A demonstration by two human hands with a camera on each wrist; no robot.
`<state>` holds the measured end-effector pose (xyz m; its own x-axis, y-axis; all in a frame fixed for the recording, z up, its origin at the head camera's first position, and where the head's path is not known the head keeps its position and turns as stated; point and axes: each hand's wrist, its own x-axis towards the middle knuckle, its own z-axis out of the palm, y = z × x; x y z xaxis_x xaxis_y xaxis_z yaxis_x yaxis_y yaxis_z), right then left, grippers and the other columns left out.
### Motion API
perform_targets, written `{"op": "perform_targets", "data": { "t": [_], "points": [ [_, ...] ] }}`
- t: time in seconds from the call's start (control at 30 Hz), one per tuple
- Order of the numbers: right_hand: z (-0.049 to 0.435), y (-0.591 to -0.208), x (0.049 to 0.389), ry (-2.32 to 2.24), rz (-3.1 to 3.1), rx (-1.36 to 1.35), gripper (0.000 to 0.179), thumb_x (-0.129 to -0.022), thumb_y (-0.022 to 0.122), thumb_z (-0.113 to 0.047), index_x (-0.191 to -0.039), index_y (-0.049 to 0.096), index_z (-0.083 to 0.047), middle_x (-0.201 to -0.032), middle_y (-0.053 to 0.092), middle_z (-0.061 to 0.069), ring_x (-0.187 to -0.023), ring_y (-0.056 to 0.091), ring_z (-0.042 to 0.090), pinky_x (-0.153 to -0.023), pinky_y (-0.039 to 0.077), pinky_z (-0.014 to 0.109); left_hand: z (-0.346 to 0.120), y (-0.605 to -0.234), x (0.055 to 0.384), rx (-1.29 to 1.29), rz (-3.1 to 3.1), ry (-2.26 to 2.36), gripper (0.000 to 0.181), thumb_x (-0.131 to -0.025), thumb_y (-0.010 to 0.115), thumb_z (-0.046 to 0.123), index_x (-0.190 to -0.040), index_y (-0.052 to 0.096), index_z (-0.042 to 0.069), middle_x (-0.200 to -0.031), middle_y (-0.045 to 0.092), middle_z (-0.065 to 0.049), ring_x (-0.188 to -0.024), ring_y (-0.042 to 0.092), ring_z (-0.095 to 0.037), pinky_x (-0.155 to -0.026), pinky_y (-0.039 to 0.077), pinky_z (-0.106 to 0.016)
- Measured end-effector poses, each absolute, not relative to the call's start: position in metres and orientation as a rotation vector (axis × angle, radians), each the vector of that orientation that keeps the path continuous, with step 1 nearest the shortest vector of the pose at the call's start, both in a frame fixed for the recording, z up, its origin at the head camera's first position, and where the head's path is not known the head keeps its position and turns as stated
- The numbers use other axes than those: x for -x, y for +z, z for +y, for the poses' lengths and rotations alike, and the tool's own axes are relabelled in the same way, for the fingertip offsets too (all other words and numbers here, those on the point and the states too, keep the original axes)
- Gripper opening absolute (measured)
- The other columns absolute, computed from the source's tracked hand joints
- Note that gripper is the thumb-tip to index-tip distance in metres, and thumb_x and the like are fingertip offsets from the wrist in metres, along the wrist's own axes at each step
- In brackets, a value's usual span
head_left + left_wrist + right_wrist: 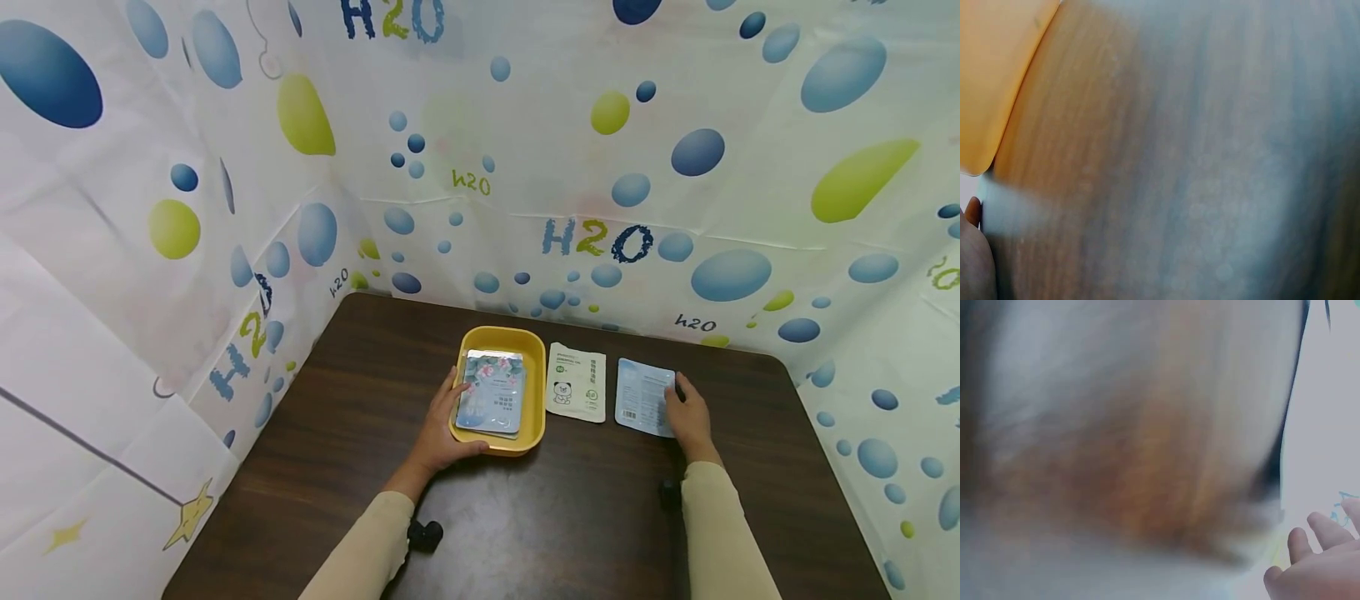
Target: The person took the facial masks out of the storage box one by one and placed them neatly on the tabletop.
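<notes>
My left hand (442,429) holds a yellow plastic basin (535,400) at its left and near sides, thumb at the near corner and fingers along the left rim. Inside the basin lie blue flat sachets, the top sachet (491,392) printed with pink flowers. Over on the right, my right hand (690,421) touches the right edge of a light-blue sachet (643,398), which lies on the table with small print facing up. The right wrist view is blurred and shows fingers (1329,534) fairly straight and spread.
A pale cream sachet (576,383) with a panda drawing lies between the basin and the light-blue sachet. The dark wooden table (337,400) meets a white printed cloth (480,175) behind and at both sides.
</notes>
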<state>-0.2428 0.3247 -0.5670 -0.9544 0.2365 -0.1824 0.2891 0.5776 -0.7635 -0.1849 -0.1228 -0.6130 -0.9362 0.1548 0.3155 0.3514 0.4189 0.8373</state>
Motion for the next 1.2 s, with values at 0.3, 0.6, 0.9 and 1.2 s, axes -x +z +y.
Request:
{"op": "perform_targets", "data": {
  "t": [0.3, 0.6, 0.9, 1.2],
  "points": [
    [0.314, -0.538, 0.253, -1.451, 2.814, -0.475, 0.060, -0.104, 0.033, -0.039, -0.157, 0.018, -0.016, -0.164, 0.016, 0.012, -0.151, 0.013, 0.038, -0.119, 0.015, 0.059, -0.124, -0.611, 0.185, 0.452, -2.483, -1.524, 0.110, -0.058, 0.086, 0.061, -0.146, 0.043, 0.011, -0.166, 0.012, 0.001, -0.151, 0.017, -0.031, -0.113, 0.025, -0.063],
    [0.294, -0.502, 0.257, -1.517, 2.864, -0.457, 0.062, -0.103, 0.037, -0.042, -0.158, 0.018, -0.021, -0.164, 0.018, 0.009, -0.151, 0.017, 0.036, -0.118, 0.018, 0.060, -0.124, -0.609, 0.184, 0.463, -2.476, -1.544, 0.111, -0.059, 0.084, 0.065, -0.146, 0.043, 0.010, -0.166, 0.012, -0.002, -0.151, 0.016, -0.031, -0.114, 0.024, -0.064],
    [0.258, -0.478, 0.258, -1.775, 2.864, -0.292, 0.058, -0.101, 0.046, -0.034, -0.155, 0.026, -0.025, -0.162, 0.026, 0.004, -0.149, 0.024, 0.027, -0.119, 0.022, 0.053, -0.124, -0.609, 0.184, 0.465, -2.471, -1.551, 0.109, -0.060, 0.085, 0.063, -0.146, 0.043, 0.010, -0.166, 0.012, -0.001, -0.151, 0.016, -0.032, -0.112, 0.025, -0.065],
    [0.204, -0.458, 0.257, -1.974, 2.806, -0.079, 0.057, -0.100, 0.049, -0.025, -0.154, 0.029, -0.023, -0.160, 0.030, -0.003, -0.147, 0.030, 0.018, -0.120, 0.026, 0.042, -0.124, -0.610, 0.183, 0.453, -2.491, -1.553, 0.110, -0.059, 0.084, 0.064, -0.146, 0.042, 0.011, -0.166, 0.011, 0.002, -0.151, 0.015, -0.031, -0.113, 0.025, -0.065]
  ]
}}
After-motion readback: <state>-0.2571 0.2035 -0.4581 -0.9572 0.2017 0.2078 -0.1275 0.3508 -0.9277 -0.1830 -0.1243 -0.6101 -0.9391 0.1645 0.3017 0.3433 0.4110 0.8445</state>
